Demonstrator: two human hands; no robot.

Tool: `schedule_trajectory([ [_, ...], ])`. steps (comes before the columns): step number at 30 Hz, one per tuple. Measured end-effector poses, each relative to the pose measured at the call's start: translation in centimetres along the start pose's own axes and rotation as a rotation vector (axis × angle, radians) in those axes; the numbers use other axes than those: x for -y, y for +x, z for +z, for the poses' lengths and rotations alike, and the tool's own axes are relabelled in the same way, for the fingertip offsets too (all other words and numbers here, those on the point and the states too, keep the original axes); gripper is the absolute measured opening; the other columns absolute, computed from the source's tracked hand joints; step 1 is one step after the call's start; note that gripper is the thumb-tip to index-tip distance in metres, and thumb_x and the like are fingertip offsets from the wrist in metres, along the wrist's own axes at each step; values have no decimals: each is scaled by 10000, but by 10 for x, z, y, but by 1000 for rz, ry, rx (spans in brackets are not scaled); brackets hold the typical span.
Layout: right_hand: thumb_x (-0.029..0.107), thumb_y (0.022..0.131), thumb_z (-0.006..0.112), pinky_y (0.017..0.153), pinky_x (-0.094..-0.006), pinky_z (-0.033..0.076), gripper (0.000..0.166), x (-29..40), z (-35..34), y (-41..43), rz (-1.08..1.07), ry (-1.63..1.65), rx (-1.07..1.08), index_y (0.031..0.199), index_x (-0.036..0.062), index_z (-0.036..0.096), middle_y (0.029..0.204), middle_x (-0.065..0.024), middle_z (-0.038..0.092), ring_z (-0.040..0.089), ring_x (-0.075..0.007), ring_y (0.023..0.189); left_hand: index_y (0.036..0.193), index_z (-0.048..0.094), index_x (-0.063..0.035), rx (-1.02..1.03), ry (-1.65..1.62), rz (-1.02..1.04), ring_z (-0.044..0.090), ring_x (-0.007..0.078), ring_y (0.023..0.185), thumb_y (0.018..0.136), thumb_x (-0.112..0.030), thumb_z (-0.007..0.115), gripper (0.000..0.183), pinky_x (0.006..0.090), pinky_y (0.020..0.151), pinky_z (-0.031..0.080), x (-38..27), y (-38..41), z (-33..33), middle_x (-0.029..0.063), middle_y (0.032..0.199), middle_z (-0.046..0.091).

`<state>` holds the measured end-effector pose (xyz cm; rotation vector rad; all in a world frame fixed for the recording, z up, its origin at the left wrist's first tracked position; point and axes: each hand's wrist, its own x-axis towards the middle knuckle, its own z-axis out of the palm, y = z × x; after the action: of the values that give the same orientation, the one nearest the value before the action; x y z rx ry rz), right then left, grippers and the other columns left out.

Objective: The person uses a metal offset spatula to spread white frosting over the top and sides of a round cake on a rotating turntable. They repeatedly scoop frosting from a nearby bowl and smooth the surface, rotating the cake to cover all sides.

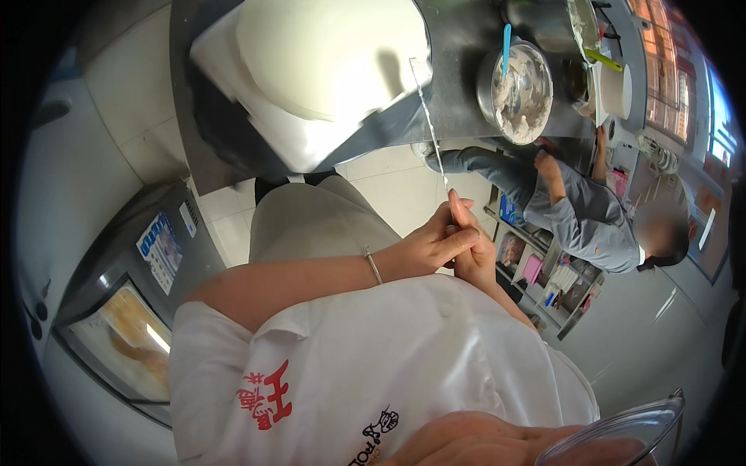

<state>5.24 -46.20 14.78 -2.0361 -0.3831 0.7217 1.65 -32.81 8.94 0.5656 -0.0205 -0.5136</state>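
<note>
My left hand (434, 242), a bracelet at its wrist, is clasped against my right hand (475, 247) in front of my waist. From the right fingers a long thin spatula (431, 125) points up and away, seen edge-on and smeared with white cream; its handle is hidden in the hands. Whether the left fingers also grip it is hidden. The spatula's far end appears beside a large round white-coated cake (326, 52); contact cannot be told. Beneath the cake is a white square board (294, 145) with corners jutting out.
A dark metal worktable (454, 110) bears a steel bowl (486, 99) of pale cream with a blue-handled spatula (506, 49). A green-handled tool (603, 59) rests at another container. A co-worker (588, 215) stands at right near shelves (536, 268). A dark glass-fronted appliance (151, 233) stands left.
</note>
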Motion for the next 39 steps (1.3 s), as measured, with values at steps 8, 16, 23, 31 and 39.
schedule_trajectory([
  [8, -84, 913, 455, 860, -231, 425, 463, 3, 10, -5, -1, 5, -52, 1355, 52, 482, 1324, -80, 531, 533, -122, 975, 1434, 127, 50, 27, -11, -90, 354, 274, 1307, 976, -398, 469, 726, 365, 1025, 366, -15, -6, -6, 181, 1368, 341],
  [16, -55, 927, 475, 799, -197, 413, 454, 10, 23, -1, 23, 84, -101, 1368, 57, 470, 1198, -28, 564, 488, -62, 855, 1417, 151, 68, 76, -93, -156, 374, 275, 1291, 969, -387, 490, 723, 356, 1032, 357, -24, -8, -15, 203, 1338, 364],
  [23, -58, 926, 472, 779, -196, 419, 459, 11, 16, 1, 49, -11, -62, 1368, 64, 474, 1125, -21, 569, 493, -67, 851, 1408, 173, 75, 62, -90, -157, 387, 271, 1279, 960, -383, 509, 724, 342, 1028, 352, -24, -6, -16, 203, 1313, 389],
  [31, -59, 920, 488, 796, -207, 433, 453, 7, 16, 4, -5, 20, -67, 1357, 57, 483, 1274, -64, 551, 520, -68, 882, 1337, 257, 78, 14, -35, -99, 442, 255, 1201, 947, -393, 525, 668, 334, 1000, 357, -19, -3, -16, 194, 1244, 437],
  [39, -72, 910, 483, 817, -219, 434, 459, 6, 14, 5, 20, 57, -47, 1352, 52, 489, 1261, -71, 558, 535, -89, 930, 1214, 370, 77, -54, -34, -25, 528, 238, 1078, 936, -378, 546, 561, 335, 922, 418, -17, -2, -14, 181, 1129, 513],
])
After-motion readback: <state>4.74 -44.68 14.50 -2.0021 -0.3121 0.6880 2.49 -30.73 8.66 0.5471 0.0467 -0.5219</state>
